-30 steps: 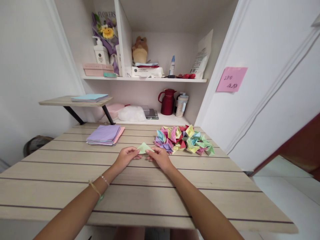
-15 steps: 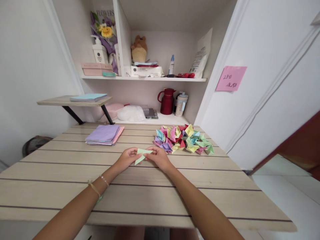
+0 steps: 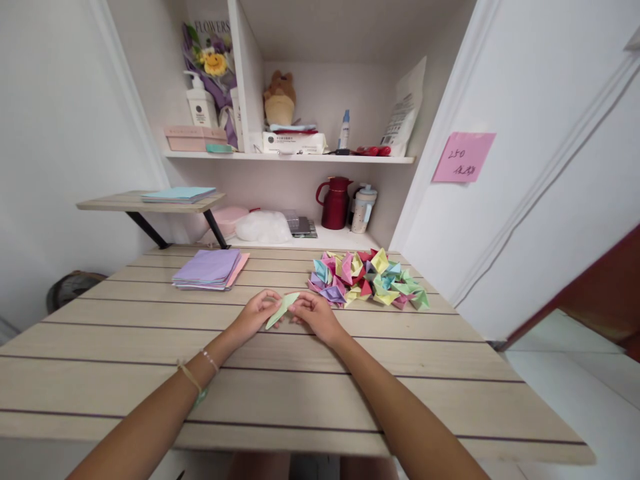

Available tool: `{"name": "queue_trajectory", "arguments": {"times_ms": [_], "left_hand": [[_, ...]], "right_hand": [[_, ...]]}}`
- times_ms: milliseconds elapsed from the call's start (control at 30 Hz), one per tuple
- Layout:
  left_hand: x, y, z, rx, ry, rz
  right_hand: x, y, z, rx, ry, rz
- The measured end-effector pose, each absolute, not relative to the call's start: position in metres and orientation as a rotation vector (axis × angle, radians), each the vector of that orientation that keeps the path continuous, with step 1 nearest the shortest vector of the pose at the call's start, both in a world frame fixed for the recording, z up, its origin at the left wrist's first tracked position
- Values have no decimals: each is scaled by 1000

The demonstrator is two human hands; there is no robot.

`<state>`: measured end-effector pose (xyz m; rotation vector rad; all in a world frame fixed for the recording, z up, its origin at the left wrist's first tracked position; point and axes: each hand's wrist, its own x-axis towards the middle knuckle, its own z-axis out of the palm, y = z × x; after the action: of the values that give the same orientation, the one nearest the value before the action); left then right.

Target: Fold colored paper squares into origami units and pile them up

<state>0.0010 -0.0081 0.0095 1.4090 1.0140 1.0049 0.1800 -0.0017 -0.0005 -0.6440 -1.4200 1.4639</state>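
A pale green piece of folded paper [image 3: 283, 311] is held above the middle of the table, slanting up to the right as a narrow pointed shape. My left hand [image 3: 258, 313] pinches it from the left, thumb on the near face. From the right, my right hand [image 3: 315, 315] grips its other side with thumb and fingers. Some fingertips of both hands are hidden behind the paper. Just beyond my right hand lies a heap of folded paper boats [image 3: 367, 279] in several colours. To the far left rests a stack of purple and pink paper sheets [image 3: 207, 269].
A small raised shelf [image 3: 115, 202] at the left carries blue paper sheets [image 3: 179, 194]. Behind the slatted table [image 3: 280, 393] stand a red jug [image 3: 335, 203], a pale cup [image 3: 364, 210] and a white plastic bag [image 3: 263, 227]. A pink note [image 3: 463, 157] hangs on the right wall.
The green paper has gone from a spread shape with two flaps to a narrow, slanted one between my hands. Both hands stay in nearly the same place.
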Motion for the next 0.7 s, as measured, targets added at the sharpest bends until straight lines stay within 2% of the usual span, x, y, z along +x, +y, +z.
{"name": "queue_trajectory", "arguments": {"times_ms": [433, 700], "left_hand": [[1, -7, 6, 1472, 999, 971], [4, -12, 9, 1511, 960, 940]], "right_hand": [[179, -4, 2, -741, -1369, 1487], [179, 1, -6, -891, -1449, 1310]]}}
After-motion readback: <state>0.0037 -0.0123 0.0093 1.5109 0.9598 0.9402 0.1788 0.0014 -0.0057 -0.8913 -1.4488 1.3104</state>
